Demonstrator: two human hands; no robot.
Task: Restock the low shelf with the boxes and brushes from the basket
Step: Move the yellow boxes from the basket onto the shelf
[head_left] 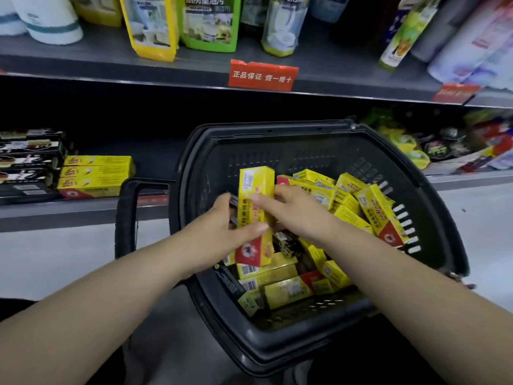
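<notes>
A black plastic basket [433,207] sits on the floor before the low shelf [83,212], holding several long yellow boxes [280,290] with red ends. One yellow box [255,195] stands almost upright above the pile. My left hand [222,226] grips it around the lower part, thumb across its front. My right hand [288,207] holds its upper right side, fingers over the face. On the low shelf at left, yellow boxes [95,176] lie stacked beside black brush packs [27,159]. A dark patterned pack [286,243] shows under the boxes in the basket.
The upper shelf [138,65] carries yellow and green refill pouches [208,20] and bottles, with a red price tag [262,76] on its edge. Mixed goods [433,145] fill the low shelf at right. The basket handle [127,215] hangs at left over the grey floor.
</notes>
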